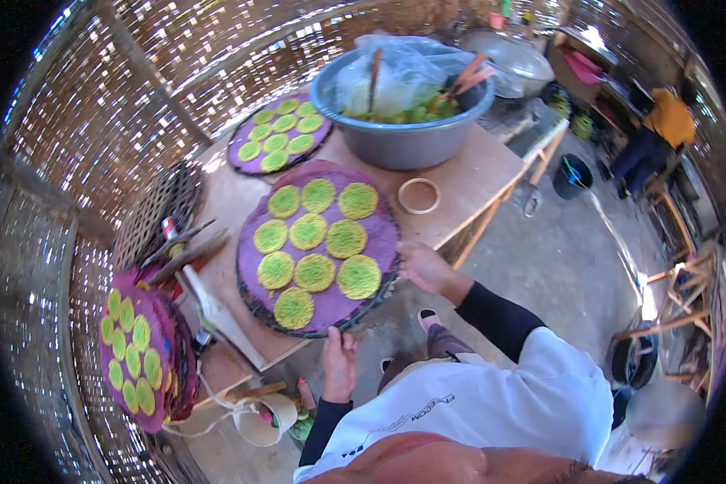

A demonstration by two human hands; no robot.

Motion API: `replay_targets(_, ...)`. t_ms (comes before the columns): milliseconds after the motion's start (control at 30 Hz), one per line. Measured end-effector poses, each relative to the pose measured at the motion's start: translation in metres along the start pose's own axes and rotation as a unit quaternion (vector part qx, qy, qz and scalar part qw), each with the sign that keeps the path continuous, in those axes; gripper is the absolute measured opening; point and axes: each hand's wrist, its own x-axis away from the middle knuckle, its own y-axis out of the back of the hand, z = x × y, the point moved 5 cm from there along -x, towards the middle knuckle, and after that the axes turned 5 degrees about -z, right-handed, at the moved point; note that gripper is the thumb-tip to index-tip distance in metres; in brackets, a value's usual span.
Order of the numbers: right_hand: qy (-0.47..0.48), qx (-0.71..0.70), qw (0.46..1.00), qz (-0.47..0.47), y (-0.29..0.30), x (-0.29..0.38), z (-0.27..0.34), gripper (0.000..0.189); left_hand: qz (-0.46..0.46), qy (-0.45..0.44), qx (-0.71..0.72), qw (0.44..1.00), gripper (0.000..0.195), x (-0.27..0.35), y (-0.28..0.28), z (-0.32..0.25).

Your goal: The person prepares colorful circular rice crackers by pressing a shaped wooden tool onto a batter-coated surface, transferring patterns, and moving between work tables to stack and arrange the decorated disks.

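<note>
A round tray lined with purple sheeting (320, 242) bears several flat green and yellow noodle-like discs (308, 231). My left hand (339, 357) grips its near rim, and my right hand (423, 266) grips its right rim. The tray is over the front of the wooden table (490, 163). A second such tray (237, 148) with discs lies behind it on the table. To the left, a stack of purple-lined trays (172, 363) is topped with more discs.
A large grey basin (402, 142) with plastic and green material stands at the back, a ring (419, 196) before it. A wooden-framed board (218, 314), woven baskets (151, 212) and a white bucket (266, 423) are at left. Another person (653, 139) bends at far right, near a black bucket (573, 176).
</note>
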Motion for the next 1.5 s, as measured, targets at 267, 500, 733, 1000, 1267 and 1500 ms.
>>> replay_targets(267,-0.003,0.216,0.971,-0.098,-0.040,0.035,0.016,0.035,-0.076,-0.082,-0.112,0.987,0.020,0.017,0.013,0.005)
replay_targets(500,0.183,0.635,0.742,-0.109,-0.016,0.135,0.040,0.040,-0.138,0.025,-0.232,0.962,0.024,0.020,0.034,0.092)
replay_targets(733,-0.052,0.744,0.648,-0.151,0.111,0.305,-0.007,0.024,0.039,0.236,-0.352,0.905,0.019,0.017,-0.029,0.228)
replay_targets(1000,-0.249,0.676,0.596,-0.353,0.199,0.486,-0.014,0.030,0.205,0.196,-0.542,0.791,0.012,-0.033,-0.113,0.360)
replay_targets(1267,-0.232,0.530,0.651,-0.491,0.220,0.522,0.005,0.037,0.292,0.194,-0.665,0.659,0.013,-0.097,-0.191,0.449)
replay_targets(1500,-0.180,0.565,0.701,-0.397,0.355,0.518,0.026,0.032,0.304,0.159,-0.689,0.639,0.014,-0.188,-0.293,0.497)
